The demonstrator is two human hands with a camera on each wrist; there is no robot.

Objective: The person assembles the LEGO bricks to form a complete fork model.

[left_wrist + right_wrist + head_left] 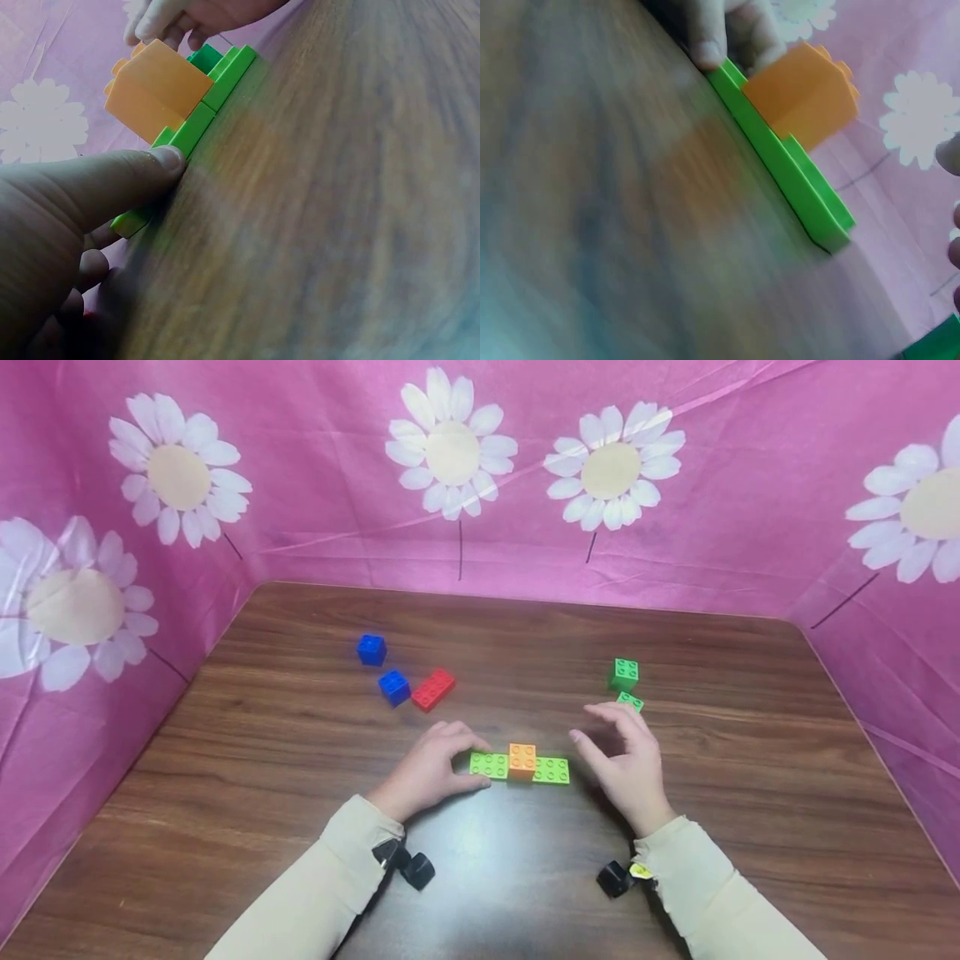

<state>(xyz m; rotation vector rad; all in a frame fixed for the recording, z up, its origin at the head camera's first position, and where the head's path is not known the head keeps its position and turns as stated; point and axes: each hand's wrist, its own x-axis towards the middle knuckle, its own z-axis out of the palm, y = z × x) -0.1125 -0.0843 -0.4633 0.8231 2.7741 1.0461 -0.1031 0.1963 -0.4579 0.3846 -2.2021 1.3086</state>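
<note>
Two light green flat bricks (552,771) lie end to end on the table, with a seam between them in the left wrist view. An orange block (522,762) stands on their middle, studs upward. My left hand (427,770) pinches the left end of the light green strip between thumb and fingers. To the right of the strip, my right hand (633,770) is held apart from it, thumb and fingers spread with nothing between them. Just beyond its fingertips is a green brick (631,701), partly hidden by the hand.
Another green brick (625,674) stands behind the first, at the right. Two blue bricks (371,650) and a red brick (433,690) sit at the back left of the brown wooden table (750,760). Pink flowered cloth (315,468) hangs around the table's far and side edges.
</note>
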